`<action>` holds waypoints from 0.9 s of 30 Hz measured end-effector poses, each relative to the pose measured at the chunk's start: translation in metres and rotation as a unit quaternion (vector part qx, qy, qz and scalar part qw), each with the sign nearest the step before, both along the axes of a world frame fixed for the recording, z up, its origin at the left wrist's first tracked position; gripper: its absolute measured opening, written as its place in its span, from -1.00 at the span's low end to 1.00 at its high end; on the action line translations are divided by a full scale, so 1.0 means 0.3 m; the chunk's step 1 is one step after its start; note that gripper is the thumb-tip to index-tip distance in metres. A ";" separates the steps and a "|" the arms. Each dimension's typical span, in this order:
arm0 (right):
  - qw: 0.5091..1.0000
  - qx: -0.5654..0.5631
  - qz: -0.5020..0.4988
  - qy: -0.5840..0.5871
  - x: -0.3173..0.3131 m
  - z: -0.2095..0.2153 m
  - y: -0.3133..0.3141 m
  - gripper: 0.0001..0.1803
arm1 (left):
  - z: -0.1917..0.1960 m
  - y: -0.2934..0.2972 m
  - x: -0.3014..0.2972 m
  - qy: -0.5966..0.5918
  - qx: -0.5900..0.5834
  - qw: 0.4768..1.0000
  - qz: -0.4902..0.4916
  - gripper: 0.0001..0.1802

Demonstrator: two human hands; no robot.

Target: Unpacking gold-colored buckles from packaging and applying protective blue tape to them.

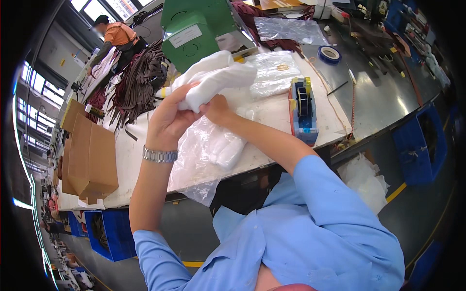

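Note:
A soft white bundle (213, 77), folded or wrapped in layers, is held up above the table in front of me. My left hand (167, 119), with a metal watch on its wrist, wraps its fingers and thumb around the bundle's left and lower side. At the lower edge my right hand (217, 109) is closed, its fingertips pinching the white material. What lies inside the bundle cannot be seen. Below my hands a clear plastic bag (187, 157) hangs partly over the table's front edge. Near it, a white wrapped piece (228, 154) rests on the table.
A tape dispenser (304, 110) stands to the right, near flat clear plastic packs (276, 72) and a blue tape roll (329, 55). Behind is a green box (194, 29); at left, brown strips (141, 80) and an open cardboard box (92, 155). A person (119, 39) works far left.

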State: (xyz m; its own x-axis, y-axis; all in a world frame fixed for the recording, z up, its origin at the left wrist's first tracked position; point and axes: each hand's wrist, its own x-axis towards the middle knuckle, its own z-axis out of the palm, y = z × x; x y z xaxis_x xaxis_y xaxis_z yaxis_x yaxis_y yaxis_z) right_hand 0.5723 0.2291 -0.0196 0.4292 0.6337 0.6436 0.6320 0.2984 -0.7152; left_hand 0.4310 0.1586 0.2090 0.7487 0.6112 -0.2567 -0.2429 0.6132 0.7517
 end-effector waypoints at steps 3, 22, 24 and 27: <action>0.995 -0.100 0.020 0.003 0.113 -0.055 -0.017 -0.44 | -0.060 -0.019 0.450 0.033 0.112 0.992 -0.048 -0.54; 0.982 -0.177 -0.045 -0.044 0.062 0.025 -0.029 -0.78 | -0.136 -0.047 -0.031 0.199 0.502 0.836 0.092 -0.72; 0.990 -0.138 -0.038 -0.017 0.083 0.026 -0.010 -0.75 | -0.136 -0.189 -0.278 0.241 0.505 0.787 0.262 -0.78; 0.975 -0.197 0.004 0.101 0.149 0.021 0.024 -0.73 | -0.252 -0.379 -0.528 0.254 0.447 0.767 0.383 -0.79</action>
State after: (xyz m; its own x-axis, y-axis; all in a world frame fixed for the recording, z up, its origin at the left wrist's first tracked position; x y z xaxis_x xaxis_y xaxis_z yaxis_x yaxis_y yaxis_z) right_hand 0.6170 0.2361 -0.0134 0.5155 0.8188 0.2527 0.4655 -0.0199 -0.8848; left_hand 0.2726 0.0451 0.1334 0.0237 0.9235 0.3829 0.1884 -0.3802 0.9055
